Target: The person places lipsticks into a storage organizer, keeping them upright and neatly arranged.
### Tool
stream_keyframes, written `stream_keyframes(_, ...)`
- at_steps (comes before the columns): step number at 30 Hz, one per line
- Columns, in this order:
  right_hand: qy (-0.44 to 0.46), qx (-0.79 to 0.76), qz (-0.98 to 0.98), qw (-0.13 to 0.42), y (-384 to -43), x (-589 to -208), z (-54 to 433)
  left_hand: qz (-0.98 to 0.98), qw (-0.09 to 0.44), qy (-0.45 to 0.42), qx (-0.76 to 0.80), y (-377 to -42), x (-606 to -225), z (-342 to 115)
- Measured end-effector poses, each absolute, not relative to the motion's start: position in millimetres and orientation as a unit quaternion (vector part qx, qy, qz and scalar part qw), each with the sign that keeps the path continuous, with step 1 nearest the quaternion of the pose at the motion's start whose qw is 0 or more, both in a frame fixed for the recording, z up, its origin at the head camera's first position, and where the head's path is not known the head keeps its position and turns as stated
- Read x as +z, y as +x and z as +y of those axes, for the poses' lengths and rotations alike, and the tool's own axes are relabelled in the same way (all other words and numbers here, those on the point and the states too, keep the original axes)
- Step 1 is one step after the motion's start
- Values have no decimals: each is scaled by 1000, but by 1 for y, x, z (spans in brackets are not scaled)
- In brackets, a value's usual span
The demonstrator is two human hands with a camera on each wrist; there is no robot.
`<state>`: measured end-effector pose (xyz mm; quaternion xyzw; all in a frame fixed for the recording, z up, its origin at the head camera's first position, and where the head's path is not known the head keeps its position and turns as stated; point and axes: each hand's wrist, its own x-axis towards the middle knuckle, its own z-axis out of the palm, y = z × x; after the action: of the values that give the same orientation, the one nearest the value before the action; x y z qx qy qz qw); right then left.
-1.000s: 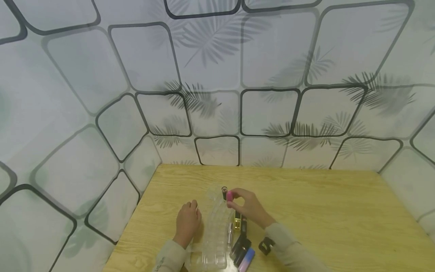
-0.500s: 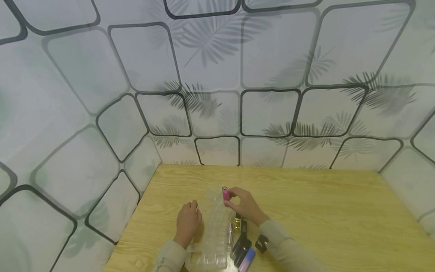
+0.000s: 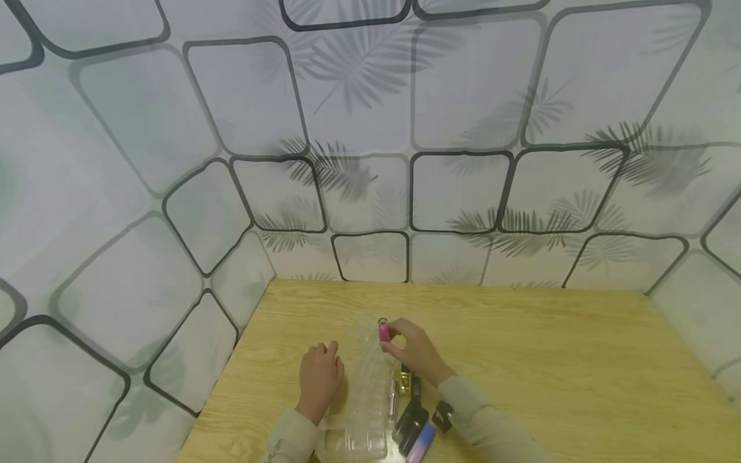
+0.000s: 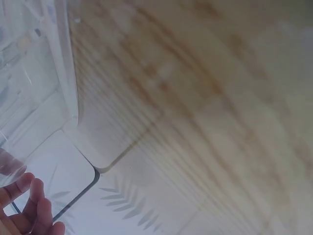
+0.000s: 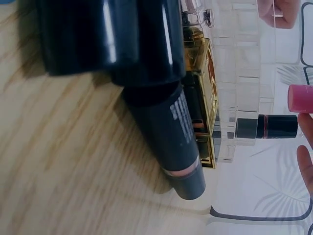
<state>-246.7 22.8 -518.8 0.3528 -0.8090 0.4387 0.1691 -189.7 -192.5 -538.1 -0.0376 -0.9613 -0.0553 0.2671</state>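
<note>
My right hand pinches a small pink tube, probably a cosmetic, between thumb and fingers over the far end of a clear plastic organizer with stepped compartments. In the right wrist view the pink tube appears close to a black lipstick-like tube standing in one of the compartments. My left hand lies at the organizer's left side with loosely bent fingers and nothing visibly in its grasp. The left wrist view catches only some of its fingers, near the clear plastic; whether they touch it I cannot tell.
Right of the organizer lie a gold-trimmed black case, a clear-and-silver tube, several black tubes and a blue-to-pink tube. The wood-grain table meets a patterned wall covering at its back edge.
My right hand has shifted slightly left with the pink tube, which now covers most of the black tube in the head view. The left hand has stayed nearly still.
</note>
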Motion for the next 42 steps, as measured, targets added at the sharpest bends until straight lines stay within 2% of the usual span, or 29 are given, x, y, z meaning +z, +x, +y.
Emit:
stream_keyframes(12, 320, 420, -828, 188, -244, -518, 18, -957, 287, -41, -14, -187, -536, -192)
stream_keyframes(29, 294, 415, -850, 139, -237, -517, 11, -961, 272, -48, -36, -187, -536, -191)
stream_keyframes(42, 298, 402, -856, 130, -238, -517, 8, -958, 279, -51, -43, -186, -537, -191)
